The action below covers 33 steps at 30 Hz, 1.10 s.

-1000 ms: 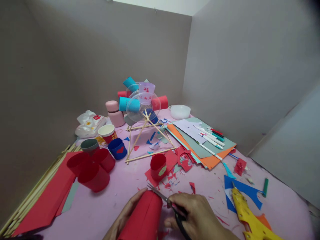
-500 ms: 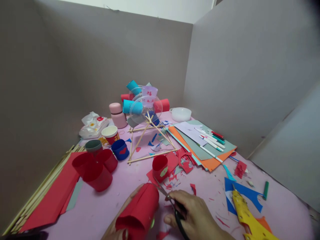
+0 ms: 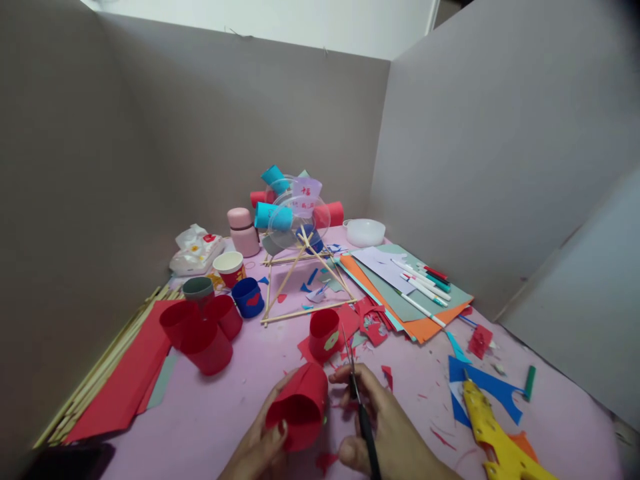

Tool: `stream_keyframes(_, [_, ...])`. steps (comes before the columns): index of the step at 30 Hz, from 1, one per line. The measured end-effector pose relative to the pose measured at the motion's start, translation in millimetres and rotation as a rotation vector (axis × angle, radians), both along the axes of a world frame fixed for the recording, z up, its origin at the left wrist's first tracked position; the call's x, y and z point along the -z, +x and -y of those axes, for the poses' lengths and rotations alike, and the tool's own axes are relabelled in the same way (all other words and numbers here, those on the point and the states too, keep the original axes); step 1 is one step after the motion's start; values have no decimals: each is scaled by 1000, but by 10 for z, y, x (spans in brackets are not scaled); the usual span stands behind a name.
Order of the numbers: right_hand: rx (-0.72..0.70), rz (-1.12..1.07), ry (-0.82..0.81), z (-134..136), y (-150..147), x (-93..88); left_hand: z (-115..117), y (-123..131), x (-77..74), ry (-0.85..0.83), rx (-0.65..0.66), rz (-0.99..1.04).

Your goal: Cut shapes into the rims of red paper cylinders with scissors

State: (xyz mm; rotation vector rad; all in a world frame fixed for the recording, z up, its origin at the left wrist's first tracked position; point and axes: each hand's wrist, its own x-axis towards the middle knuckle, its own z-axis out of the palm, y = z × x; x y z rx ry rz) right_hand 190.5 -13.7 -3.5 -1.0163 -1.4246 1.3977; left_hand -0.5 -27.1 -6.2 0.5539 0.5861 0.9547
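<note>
My left hand (image 3: 263,437) is wrapped round a red paper tube (image 3: 303,403), its thumb over the near rim and the hollow end facing me. Close by on the right, my right hand (image 3: 383,427) holds black-handled scissors (image 3: 364,413), blades pointing up and away, apart from the tube. Just beyond stands a red paper cup (image 3: 325,335) with a pale flower on its side, among red scraps (image 3: 370,323). To the left are several red cups (image 3: 207,347), a blue cup with a red heart (image 3: 248,297) and a grey cup (image 3: 199,290).
Behind stands a stick frame (image 3: 307,312) carrying a wheel with coloured cups (image 3: 274,217). Paper sheets (image 3: 450,308) and markers (image 3: 425,283) lie at right, near a yellow glue gun (image 3: 493,427). Bamboo sticks (image 3: 107,357) and red paper (image 3: 123,373) line the left edge.
The red tube has turned so its open end faces me more. The scissors have swung upright, away from the tube. The whole view has shifted slightly.
</note>
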Motion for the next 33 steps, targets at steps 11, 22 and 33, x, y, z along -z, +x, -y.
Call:
stream_keyframes(11, [14, -201, -8, 0, -85, 68, -145, -22, 412, 254, -87, -240])
stream_keyframes(22, [-103, -219, -47, 13, -117, 119, -69, -39, 238, 168, -121, -343])
stream_keyframes(33, [59, 29, 69, 49, -123, 120, -36, -183, -8, 1263, -556, -1265])
